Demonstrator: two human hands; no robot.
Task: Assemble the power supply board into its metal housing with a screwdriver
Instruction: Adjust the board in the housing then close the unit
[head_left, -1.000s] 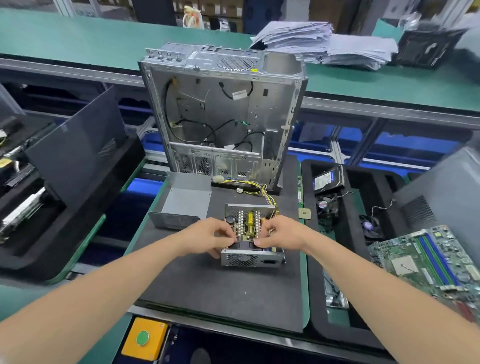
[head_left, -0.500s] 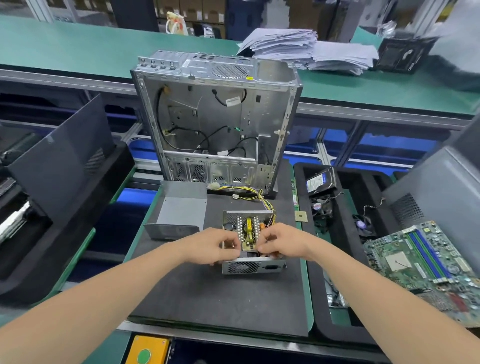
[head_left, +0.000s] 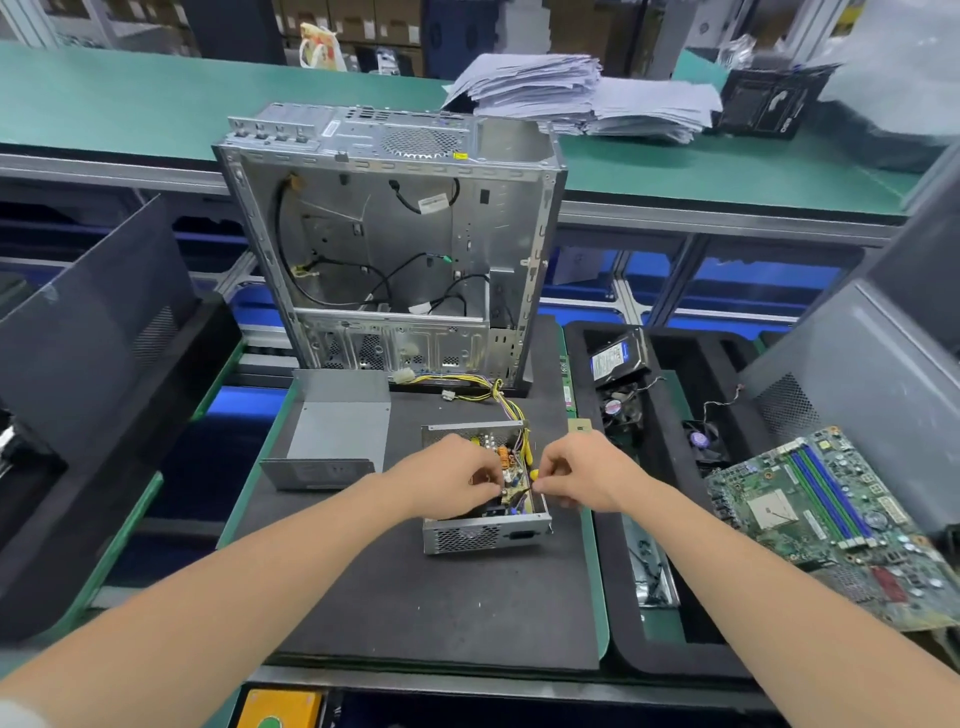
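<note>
Power supply board (head_left: 511, 475): inside the open-topped metal housing (head_left: 485, 535), mid-way across the dark surface (head_left: 415, 597), between both hands.
Left grip: left hand (head_left: 452, 480), fingers curled together, pinching the board's 9 o'clock edge.
Right grip: right hand (head_left: 587, 475), fingers curled together, pinching the 3 o'clock edge.
Hidden: knuckles cover much of the board; whether it lies flat cannot be told.
Yellow wires (head_left: 498, 395): leave the housing toward 12 o'clock, toward the upright computer case (head_left: 389, 249).
Grey cover (head_left: 337, 436): at 10 o'clock.
Motherboard (head_left: 821, 519): at 3 o'clock, well apart.

Left forearm (head_left: 234, 597): bare; sliver of pale grey sleeve (head_left: 15, 716) at lower left corner of frame. Right forearm (head_left: 753, 582): bare. Left hand (head_left: 457, 480), right hand (head_left: 582, 475): bare.
</note>
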